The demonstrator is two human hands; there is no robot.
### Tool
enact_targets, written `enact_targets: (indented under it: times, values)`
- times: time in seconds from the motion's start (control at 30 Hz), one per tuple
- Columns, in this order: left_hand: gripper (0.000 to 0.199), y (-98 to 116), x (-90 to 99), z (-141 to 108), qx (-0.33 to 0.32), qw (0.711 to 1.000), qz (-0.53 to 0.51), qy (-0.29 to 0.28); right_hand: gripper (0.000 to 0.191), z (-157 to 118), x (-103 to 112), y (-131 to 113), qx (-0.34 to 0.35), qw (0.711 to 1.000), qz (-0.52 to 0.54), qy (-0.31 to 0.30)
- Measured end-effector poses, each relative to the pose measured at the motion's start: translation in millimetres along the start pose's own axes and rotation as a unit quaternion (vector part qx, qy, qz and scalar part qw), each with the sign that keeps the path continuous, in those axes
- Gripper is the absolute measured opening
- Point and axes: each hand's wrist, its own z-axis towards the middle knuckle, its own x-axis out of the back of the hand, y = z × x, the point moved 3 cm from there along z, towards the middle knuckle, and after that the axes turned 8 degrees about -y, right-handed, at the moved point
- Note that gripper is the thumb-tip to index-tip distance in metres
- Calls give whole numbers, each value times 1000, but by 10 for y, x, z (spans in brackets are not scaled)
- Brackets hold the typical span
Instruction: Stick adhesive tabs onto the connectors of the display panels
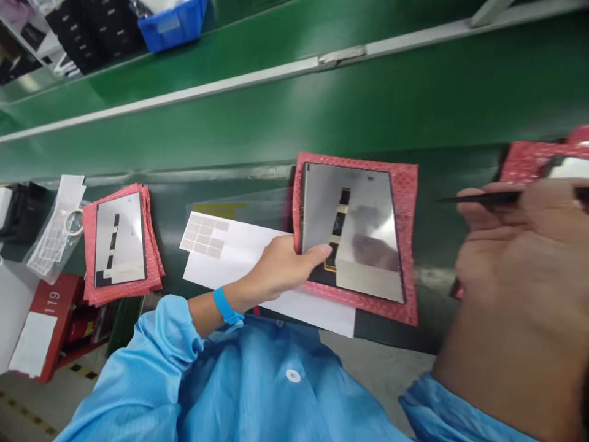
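My left hand (280,267) grips the left edge of a silvery display panel (317,202), its thumb on top and its fingers hidden below. Under the panel lies a pink bubble-wrap bag (407,258); a black strip with pale bands runs down the panel's back. Raised at the right, my right hand (519,252) is closed around black tweezers (497,197), whose thin tip points left and stays apart from the panel. White sheets (243,242), one bearing small grey stickers (202,235), lie partly beneath my left forearm and the bag.
Another panel (131,230) rests on stacked pink bags (154,258) at the left. Beyond it are a tape roll (74,222) and a red box (50,307). More pink wrap (524,161) lies far right. A pale rail (267,77) crosses the green bench; a blue bin (172,27) stands behind.
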Motion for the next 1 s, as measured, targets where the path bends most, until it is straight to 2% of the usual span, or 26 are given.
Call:
enact_targets:
  times: [0.1, 0.13, 0.2, 0.3, 0.4, 0.47, 0.57, 0.67, 0.83, 1.0]
  values:
    - [54, 3, 250, -184, 14, 990, 141, -8, 30, -22, -278, 78, -19, 999, -38, 20]
    - [55, 18, 370, -222, 13, 982, 186, 4, 26, -5, -351, 126, -26, 998, -51, 25]
    - [42, 54, 639, -235, 2, 963, 265, 50, 19, 79, -484, 252, -42, 996, -69, 33]
    - [26, 66, 1009, -101, -38, 930, 349, 113, 15, 287, -695, 514, -76, 995, -50, 28]
    - [43, -30, 1229, 83, -71, 906, 393, 137, 18, 453, -911, 818, -104, 994, -18, 0]
    - [51, -127, 1283, 154, -75, 901, 403, 141, 23, 485, -1001, 988, -108, 994, -18, -12]
    - [50, -219, 1272, 167, -93, 880, 440, 150, 29, 444, -1028, 1124, -102, 994, -24, -6]
    - [49, -231, 1239, 141, -117, 853, 483, 159, 26, 396, -1018, 1123, -102, 993, -50, -3]
    - [50, -227, 1205, 133, -125, 844, 495, 163, 15, 381, -1037, 1045, -94, 990, -109, 12]
    - [52, -243, 1154, 131, -126, 835, 509, 170, 11, 401, -1043, 1032, -90, 990, -110, -1]
